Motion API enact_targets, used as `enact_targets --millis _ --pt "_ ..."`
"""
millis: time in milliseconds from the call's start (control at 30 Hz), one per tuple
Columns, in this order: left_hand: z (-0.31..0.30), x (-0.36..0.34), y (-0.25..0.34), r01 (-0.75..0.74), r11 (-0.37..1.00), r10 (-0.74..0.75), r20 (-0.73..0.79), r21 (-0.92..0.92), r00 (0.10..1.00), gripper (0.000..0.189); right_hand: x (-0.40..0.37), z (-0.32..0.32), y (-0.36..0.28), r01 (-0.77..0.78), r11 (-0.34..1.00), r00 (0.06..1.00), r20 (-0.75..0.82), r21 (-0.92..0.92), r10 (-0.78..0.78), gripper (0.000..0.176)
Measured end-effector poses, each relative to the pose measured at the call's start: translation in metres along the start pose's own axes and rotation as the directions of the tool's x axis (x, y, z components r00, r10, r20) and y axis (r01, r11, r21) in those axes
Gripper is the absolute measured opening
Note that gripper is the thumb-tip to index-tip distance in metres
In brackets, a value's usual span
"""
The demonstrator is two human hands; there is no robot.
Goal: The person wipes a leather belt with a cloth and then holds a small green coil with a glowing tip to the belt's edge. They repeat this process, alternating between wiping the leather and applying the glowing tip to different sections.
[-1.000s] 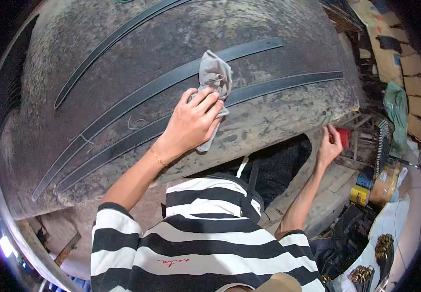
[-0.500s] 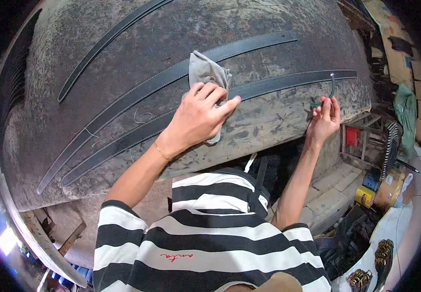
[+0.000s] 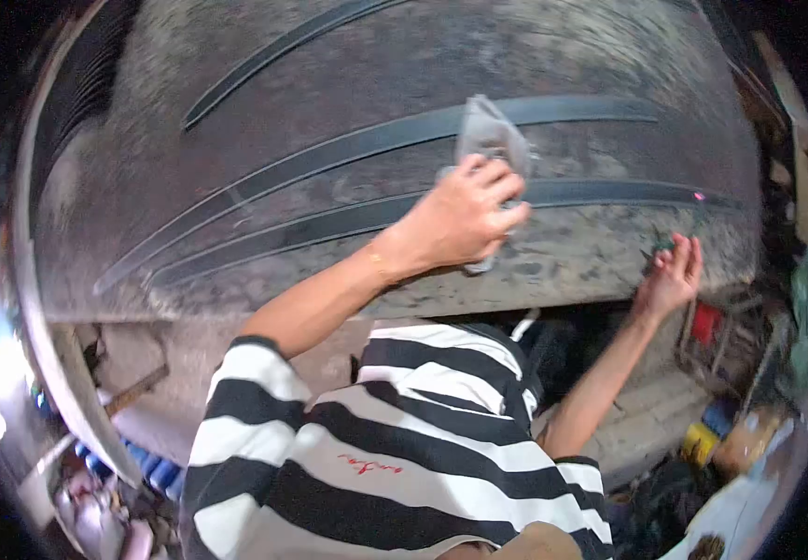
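Observation:
My left hand (image 3: 465, 213) is closed on a grey cloth (image 3: 490, 131), which lies over part of the lower dark strap (image 3: 581, 193) and reaches up to the middle strap (image 3: 376, 137). At the right, my right hand (image 3: 673, 273) pinches a thin green item (image 3: 662, 245) just below the lower strap's right end; a small pink spot shows above it. White stitching along the straps is blurred. A third strap (image 3: 287, 47) lies farther up on the worn table (image 3: 535, 271).
Right of the table are a red item (image 3: 704, 323) in a frame, a yellow container (image 3: 700, 442) and green sheeting (image 3: 805, 322). Blue objects (image 3: 147, 464) stand at the lower left. A pale curved rim (image 3: 68, 373) runs down the left side.
The view has shifted, so table, straps and both hands appear farther right, and the picture is more blurred. Both hands keep their holds, the left still on the cloth over the lower strap.

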State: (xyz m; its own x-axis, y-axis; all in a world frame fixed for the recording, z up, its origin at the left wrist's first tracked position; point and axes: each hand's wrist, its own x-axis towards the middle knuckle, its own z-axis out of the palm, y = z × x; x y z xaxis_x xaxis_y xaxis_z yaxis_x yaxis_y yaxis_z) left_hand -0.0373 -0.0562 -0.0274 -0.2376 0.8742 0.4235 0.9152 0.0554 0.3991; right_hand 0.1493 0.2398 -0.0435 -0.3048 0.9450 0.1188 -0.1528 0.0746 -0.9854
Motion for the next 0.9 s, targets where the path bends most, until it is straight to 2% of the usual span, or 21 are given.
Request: enact_targets --millis 67,233,433,500,567,667,733,767,800,867,900 --pt "0.002 -0.001 0.000 0.001 1.000 -0.001 -0.012 0.003 1.000 0.041 0.007 -0.009 0.007 0.031 0.999 0.998 0.057 0.022 -0.033 0.029" --pt "0.004 -0.001 0.001 0.005 0.999 -0.004 -0.011 0.053 1.000 0.037 0.012 -0.015 0.009 0.018 0.999 0.996 0.086 0.034 -0.021 0.031" --pt "0.005 -0.002 0.005 0.027 0.993 -0.022 -0.043 0.116 0.999 0.041 0.016 -0.018 0.011 0.041 0.998 0.989 0.137 0.046 -0.047 0.032" --pt "0.003 -0.003 0.005 0.011 0.996 -0.007 -0.048 0.092 0.999 0.039 0.015 -0.015 0.010 0.037 0.999 0.995 0.092 0.017 -0.038 0.033" --pt "-0.001 -0.006 0.004 0.020 0.996 -0.013 -0.073 0.093 0.997 0.036 0.015 -0.018 0.011 0.012 0.999 0.993 0.117 0.042 -0.017 0.032" --pt "-0.015 -0.016 -0.002 0.056 0.993 -0.049 -0.067 0.103 0.997 0.025 0.012 -0.012 0.008 0.025 1.000 0.996 0.085 0.017 -0.026 0.032" --pt "-0.027 -0.036 -0.014 0.243 0.960 -0.237 -0.061 0.140 0.970 0.018 0.013 -0.012 0.009 0.028 0.999 0.996 0.086 0.024 -0.030 0.032" --pt "-0.037 -0.047 -0.020 0.313 0.939 -0.289 -0.162 0.146 0.944 0.017 0.013 -0.014 0.010 0.031 0.999 0.996 0.087 0.023 -0.033 0.032" --pt "-0.049 -0.062 -0.024 0.408 0.897 -0.378 -0.181 0.171 0.908 0.020 0.011 -0.013 0.008 0.029 0.999 0.996 0.080 0.023 -0.030 0.032" --pt "-0.075 -0.100 -0.035 0.559 0.786 -0.456 -0.362 0.265 0.813 0.026 0.006 -0.007 0.002 0.026 0.999 0.996 0.084 0.021 -0.027 0.033" --pt "-0.090 -0.124 -0.040 0.605 0.728 -0.443 -0.453 0.322 0.774 0.027 0.006 -0.007 0.003 0.025 0.999 0.997 0.077 0.020 -0.026 0.033"
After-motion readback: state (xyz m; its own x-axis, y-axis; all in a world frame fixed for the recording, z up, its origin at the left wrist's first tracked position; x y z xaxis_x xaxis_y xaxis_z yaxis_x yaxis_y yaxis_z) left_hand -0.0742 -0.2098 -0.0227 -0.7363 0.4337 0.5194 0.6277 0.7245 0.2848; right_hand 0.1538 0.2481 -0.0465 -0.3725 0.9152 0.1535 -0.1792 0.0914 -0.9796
